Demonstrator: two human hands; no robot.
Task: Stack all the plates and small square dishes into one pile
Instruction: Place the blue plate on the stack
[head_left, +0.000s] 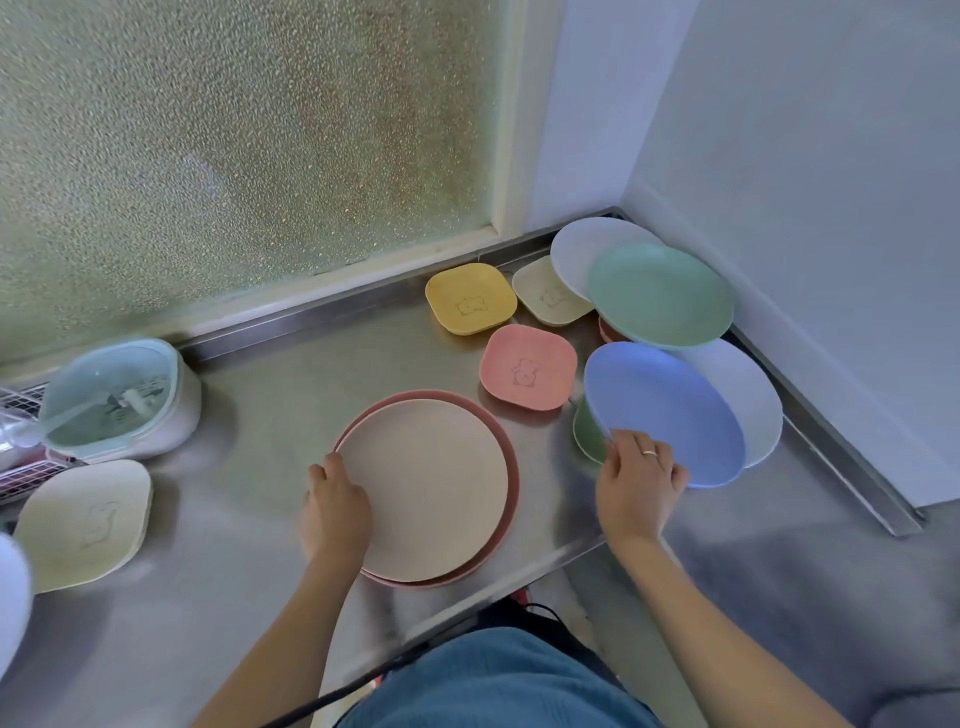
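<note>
Our left hand (335, 506) grips the rim of the beige plate (431, 488) stacked on the pink plate (511, 499); our right hand (636, 483) clasps the tilted blue plate (665, 410).

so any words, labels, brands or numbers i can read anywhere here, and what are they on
None: no readable words, numbers or brand marks in this view.
yellow square dish: an outlined bear-like figure, no letters.
pink square dish: the same kind of figure, no letters.
beige square dish: a faint figure, too pale to make out.
cream square dish: a blurred embossed shape, unreadable.
lidded container: dark marks under the lid, too blurred to read.
</note>
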